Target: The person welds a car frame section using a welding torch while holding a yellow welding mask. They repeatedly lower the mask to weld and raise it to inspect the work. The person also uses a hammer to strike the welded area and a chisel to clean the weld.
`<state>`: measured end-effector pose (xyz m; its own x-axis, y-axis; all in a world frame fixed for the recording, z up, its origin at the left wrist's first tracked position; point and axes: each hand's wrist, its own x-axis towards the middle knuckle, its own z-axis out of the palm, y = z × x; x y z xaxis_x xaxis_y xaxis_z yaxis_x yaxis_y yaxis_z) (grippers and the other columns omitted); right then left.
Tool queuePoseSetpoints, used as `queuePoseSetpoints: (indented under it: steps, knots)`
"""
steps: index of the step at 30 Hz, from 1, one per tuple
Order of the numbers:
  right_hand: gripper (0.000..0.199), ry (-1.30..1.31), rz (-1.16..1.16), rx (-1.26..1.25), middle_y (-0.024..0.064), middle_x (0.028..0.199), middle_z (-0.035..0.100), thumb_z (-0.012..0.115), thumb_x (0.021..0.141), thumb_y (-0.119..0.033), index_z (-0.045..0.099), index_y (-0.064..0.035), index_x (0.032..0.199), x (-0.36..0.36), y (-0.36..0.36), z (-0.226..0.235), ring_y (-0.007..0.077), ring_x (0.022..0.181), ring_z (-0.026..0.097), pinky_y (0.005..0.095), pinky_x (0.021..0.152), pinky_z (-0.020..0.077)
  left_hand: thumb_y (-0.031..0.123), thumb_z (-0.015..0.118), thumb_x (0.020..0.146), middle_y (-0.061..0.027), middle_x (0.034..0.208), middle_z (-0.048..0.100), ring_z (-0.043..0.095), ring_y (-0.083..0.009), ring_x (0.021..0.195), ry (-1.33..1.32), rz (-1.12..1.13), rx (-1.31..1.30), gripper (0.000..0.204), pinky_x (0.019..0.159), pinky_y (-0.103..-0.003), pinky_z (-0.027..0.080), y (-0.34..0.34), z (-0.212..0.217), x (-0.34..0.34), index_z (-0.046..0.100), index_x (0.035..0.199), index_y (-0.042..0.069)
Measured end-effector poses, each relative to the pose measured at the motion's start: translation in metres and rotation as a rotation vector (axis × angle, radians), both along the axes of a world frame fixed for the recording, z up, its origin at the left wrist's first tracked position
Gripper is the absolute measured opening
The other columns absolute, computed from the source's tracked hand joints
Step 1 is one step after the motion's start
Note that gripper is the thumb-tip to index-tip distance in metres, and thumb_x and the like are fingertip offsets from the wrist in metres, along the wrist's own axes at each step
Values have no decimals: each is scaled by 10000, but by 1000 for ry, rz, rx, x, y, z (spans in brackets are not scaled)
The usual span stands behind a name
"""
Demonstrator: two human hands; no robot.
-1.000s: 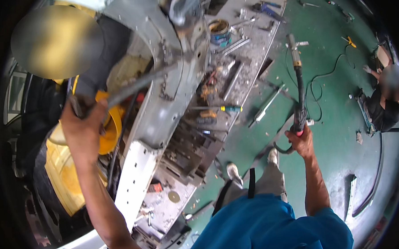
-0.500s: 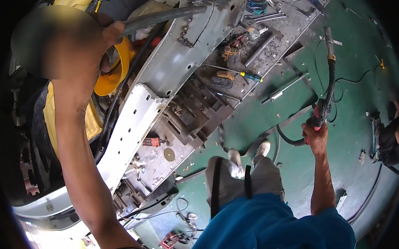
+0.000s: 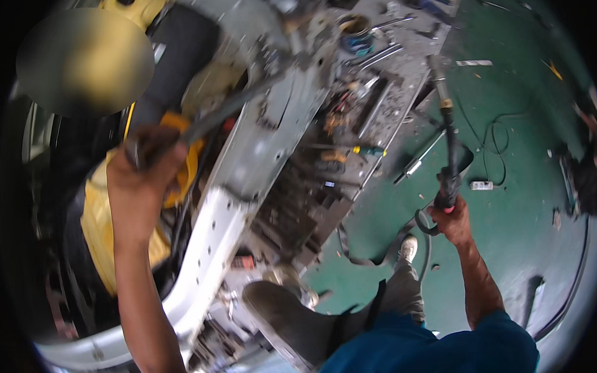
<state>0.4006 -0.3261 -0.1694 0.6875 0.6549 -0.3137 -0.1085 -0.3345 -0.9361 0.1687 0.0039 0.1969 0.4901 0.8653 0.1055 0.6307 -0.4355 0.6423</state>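
Observation:
My left hand (image 3: 138, 180) is closed around the end of a long dark metal bar (image 3: 231, 104). The bar's far end meets the grey metal car body rail (image 3: 260, 148), near a seam with a row of spots. Motion blurs the fingers and that end of the bar. On the right, my right hand (image 3: 454, 223) grips a welding torch (image 3: 448, 130) by its black handle, nozzle pointing away from me over the green floor. A yellow rounded thing (image 3: 192, 166) lies behind my left hand, partly hidden.
A workbench platform (image 3: 409, 55) beyond the rail carries an open can (image 3: 356, 34), a screwdriver (image 3: 367, 151) and several metal tools. Straps and a cable (image 3: 496, 134) lie on the green floor. Yellow padding (image 3: 103, 218) sits inside the car body at left. My bent left leg (image 3: 284, 314) is beside the platform.
The view has shifted and blurred. My left hand and the bar appear lower in the picture. The torch has swung left and points more straight ahead. My left leg has lifted toward the platform.

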Motion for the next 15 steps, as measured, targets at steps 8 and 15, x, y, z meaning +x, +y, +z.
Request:
queuePoseSetpoints:
  steps: [8, 15]
  knots:
    - [321, 31, -122, -50, 43, 758, 584, 787, 745, -120, 563, -19, 952, -50, -4, 26, 148, 697, 544, 340, 676, 488, 43, 768, 877, -21, 820, 685, 567, -46, 641, 119, -109, 40, 199, 549, -207, 430, 33, 11, 0, 700, 1039, -49]
    - [318, 63, -201, -43, 32, 756, 596, 783, 759, -123, 574, -10, 971, -78, 4, 11, 138, 676, 541, 333, 651, 489, -112, 712, 806, -128, 880, 711, 667, -154, 732, 182, -478, 373, 211, 681, -263, 504, 58, -18, -41, 689, 1009, -59]
